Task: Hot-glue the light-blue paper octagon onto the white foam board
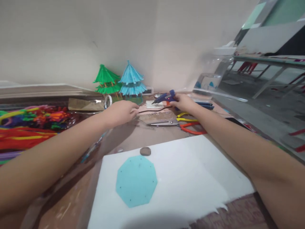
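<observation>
Nearest, below and between the two hands, one white board lies on the counter, its near right edge ragged. On it sits one pale blue octagon, with at least six small dark marks around its rim, and just beyond that one brownish stone at the board's far edge. Beyond the board, nearer the right hand, lies one pair of scissors, blades pointing toward the left-hand side; orange and yellow handles crowd together there, and I cannot tell whether they belong to one tool or two.

The right hand is closed around the handle of one blue hot glue gun. The gun's long axis runs crosswise, its nozzle aimed toward the left hand's side and tipped slightly down, above one white card. One dark cord stretches between the hands. The left hand is loosely curled at its end; whether it pinches the cord I cannot tell.

Outward from the left hand lie bundles of coloured pipe cleaners, too many to count. Just beyond it are one white ring and two two-tiered pagoda models: one green model, one blue model. Beyond the right hand stands one clear container.
</observation>
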{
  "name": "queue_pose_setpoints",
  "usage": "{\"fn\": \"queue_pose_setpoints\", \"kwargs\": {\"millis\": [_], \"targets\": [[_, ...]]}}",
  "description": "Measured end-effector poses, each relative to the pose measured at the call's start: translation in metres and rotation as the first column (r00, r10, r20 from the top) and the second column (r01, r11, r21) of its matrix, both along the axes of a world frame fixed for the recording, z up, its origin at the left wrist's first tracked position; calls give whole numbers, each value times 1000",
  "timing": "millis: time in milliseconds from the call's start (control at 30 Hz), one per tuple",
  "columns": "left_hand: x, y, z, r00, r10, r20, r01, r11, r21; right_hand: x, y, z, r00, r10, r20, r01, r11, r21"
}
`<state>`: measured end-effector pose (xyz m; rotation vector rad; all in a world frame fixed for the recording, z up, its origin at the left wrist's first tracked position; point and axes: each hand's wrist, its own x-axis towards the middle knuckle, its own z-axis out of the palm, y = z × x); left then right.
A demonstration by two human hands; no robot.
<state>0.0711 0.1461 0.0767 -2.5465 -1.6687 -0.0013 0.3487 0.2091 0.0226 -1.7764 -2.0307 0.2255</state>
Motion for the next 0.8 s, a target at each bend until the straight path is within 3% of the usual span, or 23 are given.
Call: {"fn": "queue_pose_setpoints", "kwargs": {"millis": [133,300,433,533,600,667,800], "targets": [[-40,-37,15,999,21,-33,-21,1000,-8,-1,-3,5,992,7,130,-3,1000,-31],[-78,-58,14,993,103,56,-103,995,-9,-10,-19,22,946,-3,325,29,997,-76],[-84,-64,9,989,143,46,-144,989,14,-14,-53,37,883,-36,467,87,992,-89],[-75,-76,6,993,117,11,-117,993,27,-26,-92,48,865,-27,501,58,997,-47],[-67,-91,1,999,27,39,-29,999,33,-40,-120,51,890,74,451,-66,997,-33],[-60,-111,-8,987,-138,83,135,990,37,-58,-144,51,921,217,324,-200,976,-85],[-54,-156,-35,840,-505,201,490,863,120,-91,-173,34,863,495,100,-481,867,-132]]}}
